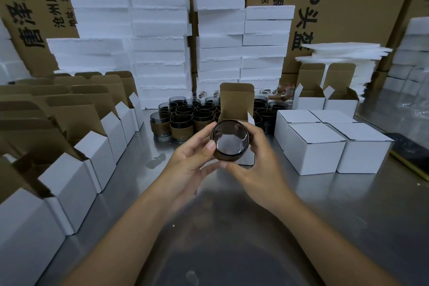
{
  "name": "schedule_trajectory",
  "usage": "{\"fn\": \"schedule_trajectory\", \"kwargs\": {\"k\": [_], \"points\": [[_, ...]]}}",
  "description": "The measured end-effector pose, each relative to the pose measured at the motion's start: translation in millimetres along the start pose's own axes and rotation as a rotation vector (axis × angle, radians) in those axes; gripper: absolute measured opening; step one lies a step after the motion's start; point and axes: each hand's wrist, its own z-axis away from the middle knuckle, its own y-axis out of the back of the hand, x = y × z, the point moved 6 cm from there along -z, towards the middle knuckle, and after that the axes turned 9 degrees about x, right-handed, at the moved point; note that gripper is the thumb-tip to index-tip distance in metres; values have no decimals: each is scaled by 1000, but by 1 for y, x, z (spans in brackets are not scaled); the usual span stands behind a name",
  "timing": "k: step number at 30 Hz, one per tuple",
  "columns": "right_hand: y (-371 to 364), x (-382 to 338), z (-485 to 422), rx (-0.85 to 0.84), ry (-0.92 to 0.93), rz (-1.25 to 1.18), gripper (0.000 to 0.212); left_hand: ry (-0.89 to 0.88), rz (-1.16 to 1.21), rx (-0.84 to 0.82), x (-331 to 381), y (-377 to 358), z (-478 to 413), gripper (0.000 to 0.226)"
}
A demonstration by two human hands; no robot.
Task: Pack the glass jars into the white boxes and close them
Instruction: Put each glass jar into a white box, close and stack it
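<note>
- Dark round glass jar [229,140] with a brown sleeve: we've got it up off the table in both hands, tipped so one round end faces us. It sits right in front of the open white cardboard box [235,96], not in it yet.
- Our left hand [188,165] pinches the jar's left side with thumb and fingers. Our right hand [257,169] cups it from below and the right, fingers curled round it. Two hands is probably just for control, since smooth glass slips.
- That open box has its brown-lined lid flap standing straight up, so the mouth is clear for the jar to drop in. It looks like the next move is tipping the jar upright and lowering it.
- The cluster of matching dark jars [183,121] stands just behind the box on the shiny steel table [232,227], an easy reach.
- The row of open white boxes [92,160] lines our left side, flaps up, ready to go.
- Four closed white boxes [315,146] sit together on our right, so we'd guess finished ones go there.
- Plenty of jars left, so we reckon we're early on.
</note>
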Motion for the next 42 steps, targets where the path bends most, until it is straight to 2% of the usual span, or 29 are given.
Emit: {"fn": "schedule_trajectory", "kwargs": {"k": [2,10,14,16,20,26,32,35,39,42], "points": [[1,-1,0,9,9,5,68,-3,11,-11,1,0,0,52],[1,1,0,5,-25,6,70,-4,-7,-11,0,0,0,43],[0,3,3,-8,-101,14,85,-4,-21,12,-1,0,0,37],[2,3,3,18,-124,-14,79,-9,-48,13,0,0,0,34],[4,2,1,54,-156,-40,51,-2,-147,22,-1,1,-1,33],[4,8,-1,59,-246,-128,28,-49,-290,52,-3,-2,1,36],[2,9,-3,32,-311,-190,19,-168,-459,83,0,-6,0,56],[1,5,-2,-11,-316,-217,38,-173,-476,81,0,-7,1,53],[-1,5,-3,-10,-361,-237,28,-143,-402,137,0,-3,-1,46],[-2,8,-2,3,-388,-217,30,-111,-374,167,-1,-2,-2,48]]}}
